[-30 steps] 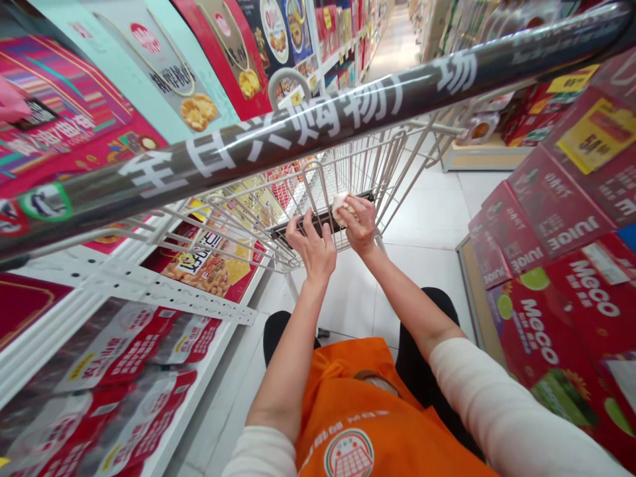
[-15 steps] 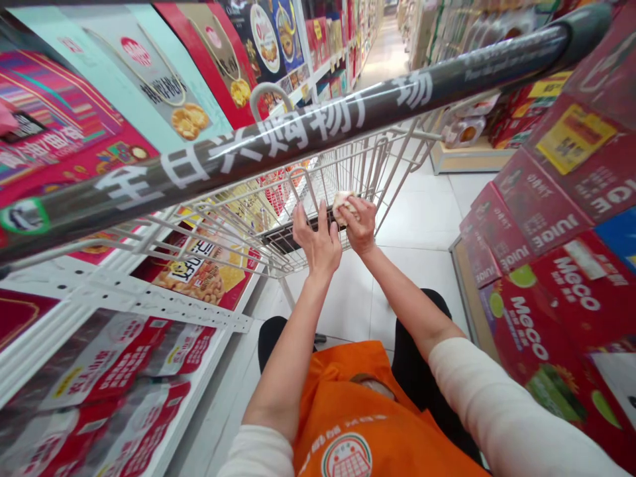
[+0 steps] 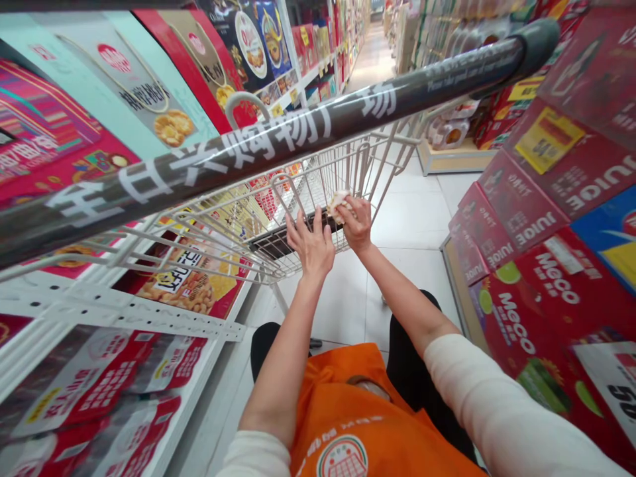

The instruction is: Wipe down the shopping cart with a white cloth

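Note:
A wire shopping cart (image 3: 382, 149) stands before me, its dark handlebar (image 3: 328, 126) with white lettering slanting across the view. My left hand (image 3: 313, 244), fingers spread, rests at the near end of the basket, by a dark panel (image 3: 273, 243) on the wires. Just right of it, my right hand (image 3: 356, 222) has its fingers wrapped round a crumpled whitish cloth (image 3: 339, 202) at the same end of the basket.
Shelves on the left hold gift boxes (image 3: 109, 73) and red packages (image 3: 84, 391). Stacked red drink cartons (image 3: 551, 278) stand close on the right. White floor tiles (image 3: 407, 212) show under and beside the cart; an aisle runs into the distance.
The cart handlebar and shelves sit a little further left in view. My left hand has shifted slightly left and down, its fingers wider apart. The cloth stays in my right hand.

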{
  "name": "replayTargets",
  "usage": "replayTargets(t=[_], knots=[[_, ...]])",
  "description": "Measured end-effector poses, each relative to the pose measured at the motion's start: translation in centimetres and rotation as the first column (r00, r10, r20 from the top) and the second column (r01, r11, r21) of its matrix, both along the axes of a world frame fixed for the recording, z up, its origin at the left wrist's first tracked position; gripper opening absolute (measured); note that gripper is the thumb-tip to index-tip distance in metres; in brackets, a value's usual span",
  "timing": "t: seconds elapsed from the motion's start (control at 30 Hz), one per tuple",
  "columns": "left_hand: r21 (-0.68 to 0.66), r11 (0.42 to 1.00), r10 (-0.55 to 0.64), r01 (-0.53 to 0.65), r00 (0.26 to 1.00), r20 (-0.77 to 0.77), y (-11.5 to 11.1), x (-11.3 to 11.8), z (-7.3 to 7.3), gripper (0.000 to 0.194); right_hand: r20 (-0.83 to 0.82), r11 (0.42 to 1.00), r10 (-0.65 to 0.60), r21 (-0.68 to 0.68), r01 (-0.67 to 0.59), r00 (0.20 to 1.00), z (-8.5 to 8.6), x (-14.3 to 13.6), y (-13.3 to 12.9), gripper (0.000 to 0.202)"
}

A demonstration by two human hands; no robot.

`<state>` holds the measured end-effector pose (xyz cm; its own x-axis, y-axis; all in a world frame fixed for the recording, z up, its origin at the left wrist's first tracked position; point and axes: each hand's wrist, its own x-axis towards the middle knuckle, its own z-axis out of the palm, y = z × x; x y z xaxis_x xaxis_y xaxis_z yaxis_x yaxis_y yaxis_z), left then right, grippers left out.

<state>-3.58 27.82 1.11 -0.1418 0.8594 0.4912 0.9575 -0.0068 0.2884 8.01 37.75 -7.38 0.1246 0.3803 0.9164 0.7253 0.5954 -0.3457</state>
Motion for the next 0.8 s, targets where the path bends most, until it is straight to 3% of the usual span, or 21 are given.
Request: replayTargets(t=[0.17,0.23,0.4,0.5,0.6,0.67,0.8], knots=[[0.019,0.999,-0.027,0.027,1.000,-0.014,0.0,-0.7,-0.3,0.054,0.054,0.998,0.025,0.057,-0.028,0.998,-2.5,0.4,-1.8,0.022],[0.040,0.999,-0.014,0.014,1.000,0.018,0.0,-0.5,-0.4,0.053,0.028,0.998,-0.001,0.066,-0.001,1.000,-2.6,0.9,-2.2,0.023],[0.191,0.982,-0.012,-0.003,0.997,0.075,-0.3,0.9,0.4,0.050,-0.117,0.980,-0.178,0.071,0.187,0.977,0.2,2.0,-0.3,0.025],[0.199,0.978,-0.076,0.069,0.997,0.030,-0.2,1.3,1.3,0.052,-0.113,0.988,-0.118,0.086,0.128,0.987,0.3,2.3,0.2,0.023],[0.123,0.986,-0.111,0.111,0.994,-0.008,0.2,1.0,1.8,0.056,-0.095,0.995,-0.013,0.096,0.022,0.995,-0.9,2.4,-0.7,0.022],[0.052,0.992,-0.116,0.116,0.993,-0.010,0.4,0.7,1.8,0.057,-0.125,0.995,-0.006,0.099,0.018,0.992,-0.9,2.6,-1.3,0.023],[-0.019,0.996,-0.085,0.084,0.996,-0.020,0.7,0.5,1.8,0.054,-0.201,0.992,-0.002,0.125,0.028,0.980,3.0,2.9,-0.5,0.028]])
